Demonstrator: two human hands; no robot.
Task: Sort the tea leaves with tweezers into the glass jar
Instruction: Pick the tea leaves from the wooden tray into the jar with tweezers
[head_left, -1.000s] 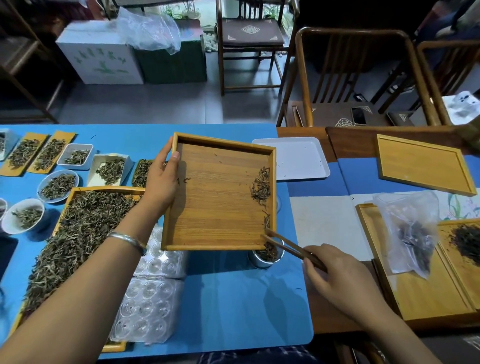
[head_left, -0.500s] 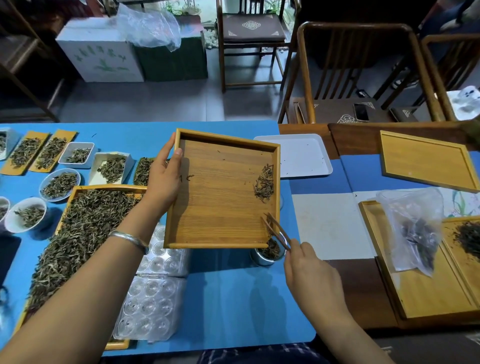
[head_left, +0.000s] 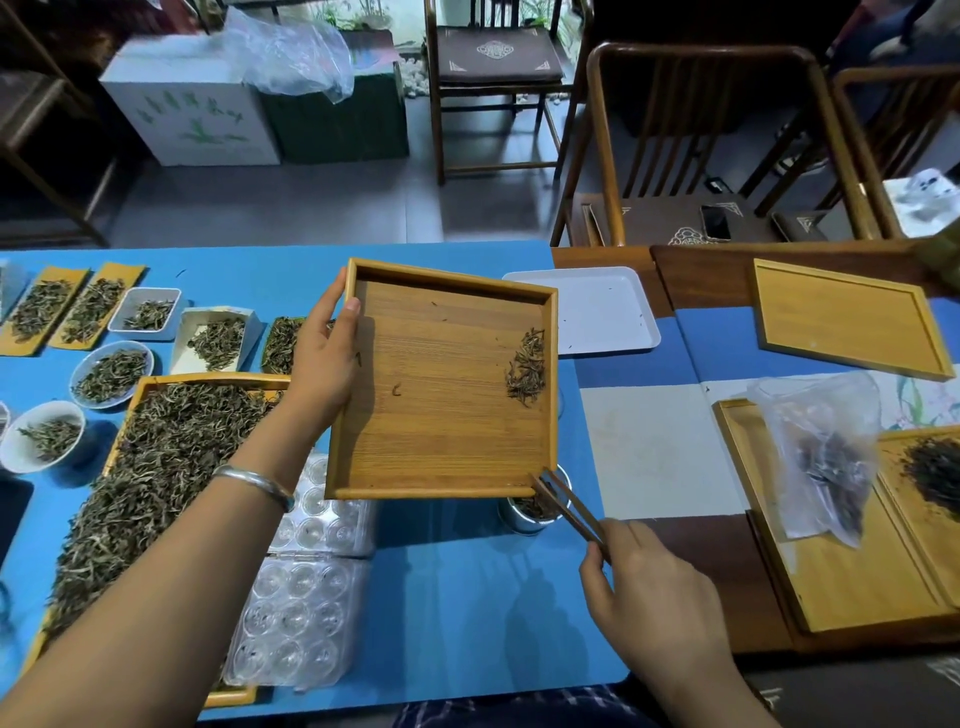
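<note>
My left hand (head_left: 324, 364) grips the left edge of a square wooden tray (head_left: 436, 447) and holds it tilted above the blue table. A small pile of tea leaves (head_left: 527, 369) lies against the tray's right wall. My right hand (head_left: 649, 597) holds wooden tweezers (head_left: 569, 506), their tips at the tray's lower right corner. Right under that corner stands the small glass jar (head_left: 524, 514), partly hidden by the tray, with dark leaves inside.
A big wooden tray of loose tea (head_left: 156, 467) lies at the left, with several small dishes of leaves (head_left: 111, 371) behind it. Clear plastic blister trays (head_left: 301, 618) sit under my left forearm. A white tray (head_left: 597, 312), further wooden trays (head_left: 847, 317) and a plastic bag of leaves (head_left: 826, 457) are at the right.
The tweezers swung up onto the tray near the leaf pile, then came back down to the lower right corner over the jar. The leaf pile now sits higher along the right wall.
</note>
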